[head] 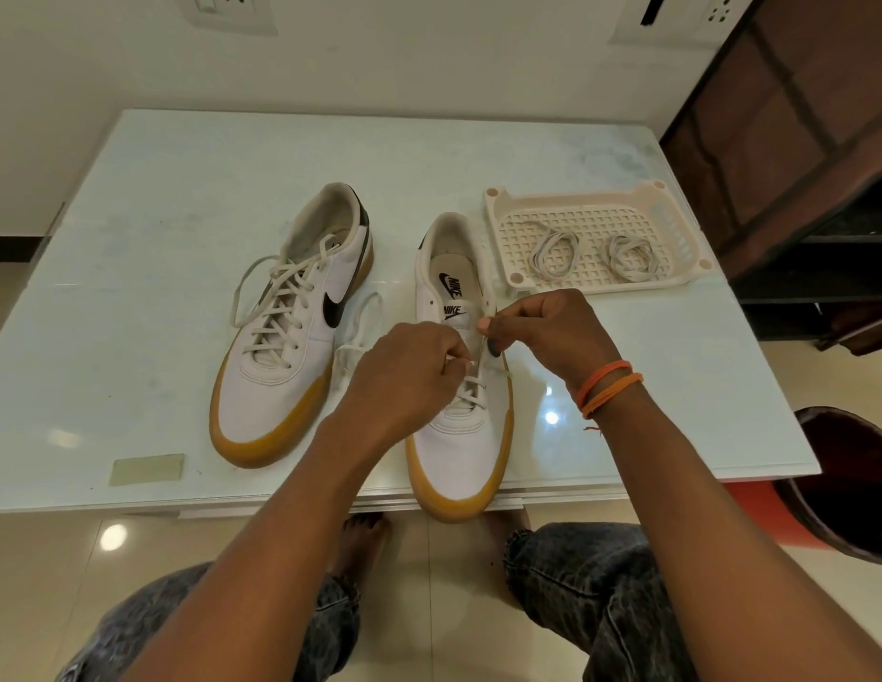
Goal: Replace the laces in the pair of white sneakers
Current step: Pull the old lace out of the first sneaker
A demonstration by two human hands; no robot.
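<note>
Two white sneakers with tan soles stand on the pale table [134, 214]. The left sneaker [291, 332] is fully laced, its lace ends loose. The right sneaker [458, 435] lies toe toward me, its toe over the table's front edge, with lace only through the lower eyelets. My left hand [404, 376] pinches the white lace [360, 332] at the middle eyelets; the lace's loose part trails left between the shoes. My right hand [552, 337], with orange bands on the wrist, pinches the sneaker's right eyelet edge. Two coiled white laces [554, 253] [628, 255] lie in a cream tray [498, 199].
The cream perforated tray stands at the table's back right. A small pale green pad [146, 469] lies near the front left edge. A dark wooden shelf unit [798, 140] is to the right, and a red and dark stool [842, 484] beside my right knee.
</note>
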